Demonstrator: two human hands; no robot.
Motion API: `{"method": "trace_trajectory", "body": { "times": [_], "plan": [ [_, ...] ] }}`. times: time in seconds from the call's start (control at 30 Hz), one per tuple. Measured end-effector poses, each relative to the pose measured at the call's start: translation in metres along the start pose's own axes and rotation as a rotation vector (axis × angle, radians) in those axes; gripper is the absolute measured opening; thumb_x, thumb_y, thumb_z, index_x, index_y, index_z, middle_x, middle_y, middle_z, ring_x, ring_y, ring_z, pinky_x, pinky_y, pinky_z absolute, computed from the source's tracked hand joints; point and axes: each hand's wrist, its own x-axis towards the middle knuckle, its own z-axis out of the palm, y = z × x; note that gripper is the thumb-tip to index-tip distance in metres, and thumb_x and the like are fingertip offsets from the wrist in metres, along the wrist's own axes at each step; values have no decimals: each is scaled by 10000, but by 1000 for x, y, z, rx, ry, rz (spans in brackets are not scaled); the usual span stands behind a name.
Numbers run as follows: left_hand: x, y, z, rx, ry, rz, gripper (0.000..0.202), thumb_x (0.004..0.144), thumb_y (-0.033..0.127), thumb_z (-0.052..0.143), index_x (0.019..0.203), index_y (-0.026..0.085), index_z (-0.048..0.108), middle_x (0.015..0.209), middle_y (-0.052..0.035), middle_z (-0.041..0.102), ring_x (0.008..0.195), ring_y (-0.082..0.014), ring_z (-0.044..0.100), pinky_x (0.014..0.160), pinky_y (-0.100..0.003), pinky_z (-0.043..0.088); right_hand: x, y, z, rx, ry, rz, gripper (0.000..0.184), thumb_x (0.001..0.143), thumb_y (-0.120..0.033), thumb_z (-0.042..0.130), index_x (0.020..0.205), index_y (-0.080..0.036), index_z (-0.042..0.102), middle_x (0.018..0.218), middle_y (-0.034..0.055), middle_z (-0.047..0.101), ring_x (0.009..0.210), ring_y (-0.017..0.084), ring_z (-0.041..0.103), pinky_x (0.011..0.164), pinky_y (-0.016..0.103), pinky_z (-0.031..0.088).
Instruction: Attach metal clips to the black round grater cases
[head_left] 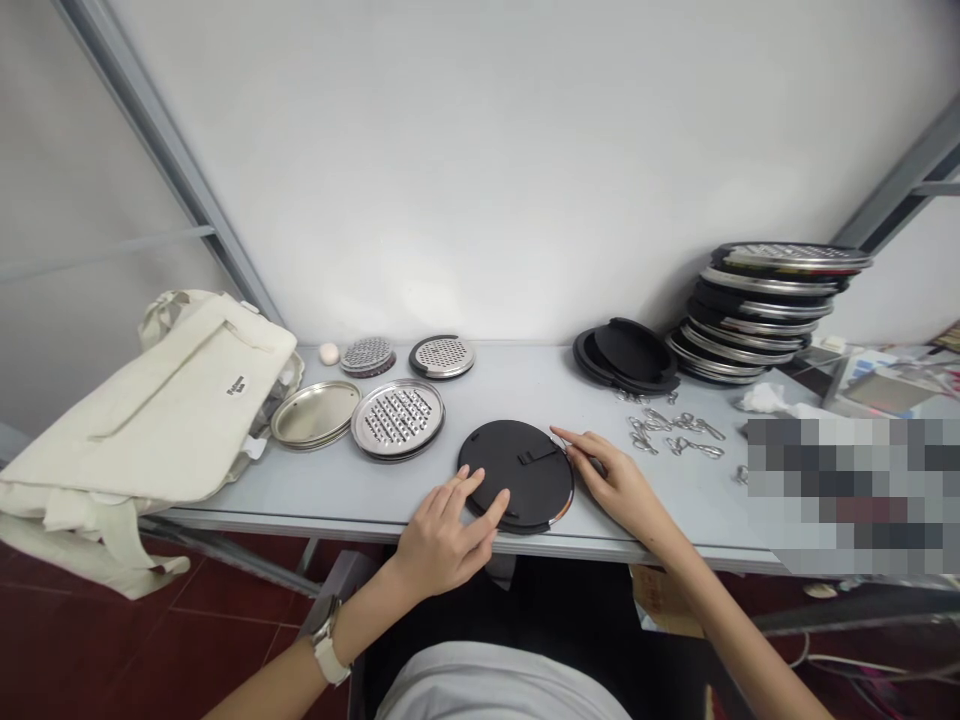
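Observation:
A round black disc (pixel 517 472) with a small tab on top lies at the front edge of the grey table (pixel 315 490). My left hand (pixel 446 535) rests on its left rim, fingers spread flat. My right hand (pixel 611 478) touches its right rim, fingers pinched on a thin metal wire piece at the edge. Several loose metal clips (pixel 675 432) lie just right of my right hand.
A perforated steel disc (pixel 397 418) and a plain steel plate (pixel 315 413) lie left of the black disc, two smaller grater discs (pixel 441 355) behind. Black lids (pixel 628 355) and a tall stack of discs (pixel 765 310) stand back right. A cream bag (pixel 150 400) sits left.

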Motion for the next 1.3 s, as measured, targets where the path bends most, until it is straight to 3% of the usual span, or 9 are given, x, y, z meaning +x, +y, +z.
{"method": "trace_trajectory", "body": {
  "times": [0.43, 0.73, 1.3],
  "plan": [
    [0, -1, 0, -45, 6, 3, 549, 854, 171, 516, 1400, 205, 475, 1404, -158, 467, 1357, -310, 382, 988, -392, 454, 0, -5, 0, -17, 9, -3, 363, 976, -384, 401, 1214, -223, 622, 898, 74, 623, 795, 211, 595, 743, 343, 488],
    [0, 0, -1, -12, -23, 8, 541, 871, 188, 499, 1411, 204, 457, 1416, -168, 457, 1366, -320, 365, 954, -399, 457, 0, -4, -1, 54, -13, 78, 307, 948, -394, 448, 1134, -198, 593, 681, -9, 530, 645, 174, 532, 625, 288, 440],
    [0, 0, -1, 25, -54, 12, 540, 872, 220, 499, 1410, 207, 456, 1421, -159, 450, 1349, -333, 384, 949, -418, 473, 0, 3, 2, 100, -8, 47, 337, 942, -451, 445, 1121, -197, 577, 664, -16, 507, 621, 171, 509, 593, 280, 434]
  ]
}}
